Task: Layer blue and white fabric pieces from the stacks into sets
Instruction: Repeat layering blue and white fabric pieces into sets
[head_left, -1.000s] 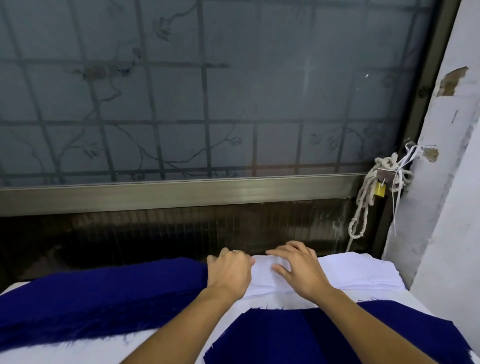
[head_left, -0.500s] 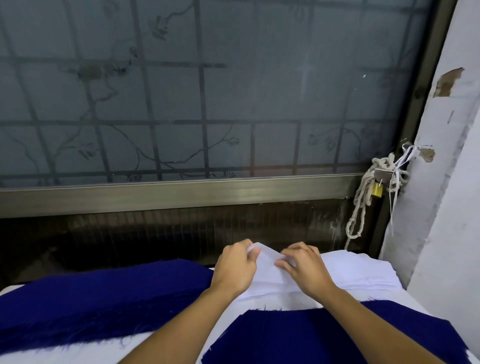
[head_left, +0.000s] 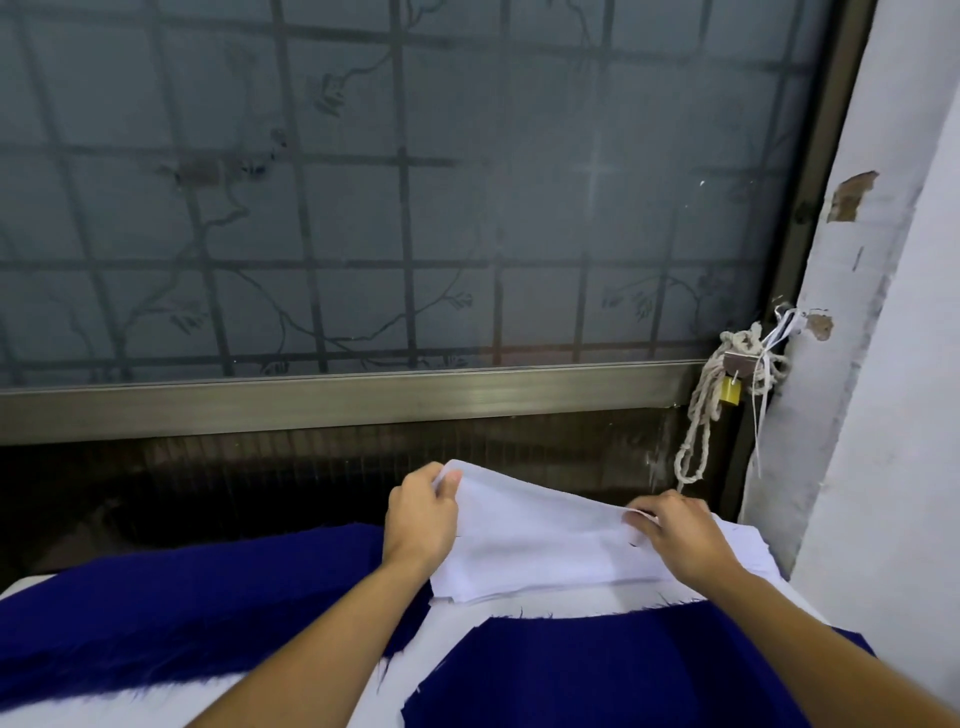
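Left hand (head_left: 421, 519): your fingers pinch the white piece (head_left: 540, 540) at its far-left corner.
Right hand (head_left: 680, 535): your fingers pinch its far-right edge.
Where: raised off the white stack (head_left: 748, 545), behind the blue piece (head_left: 623, 670).
Handling: likely light and floppy; grip both corners.

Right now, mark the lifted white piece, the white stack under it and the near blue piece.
lifted white piece (head_left: 540, 525): head view, middle of the raised sheet.
white stack (head_left: 750, 551): head view, layered right corner.
near blue piece (head_left: 623, 670): head view, flat middle.
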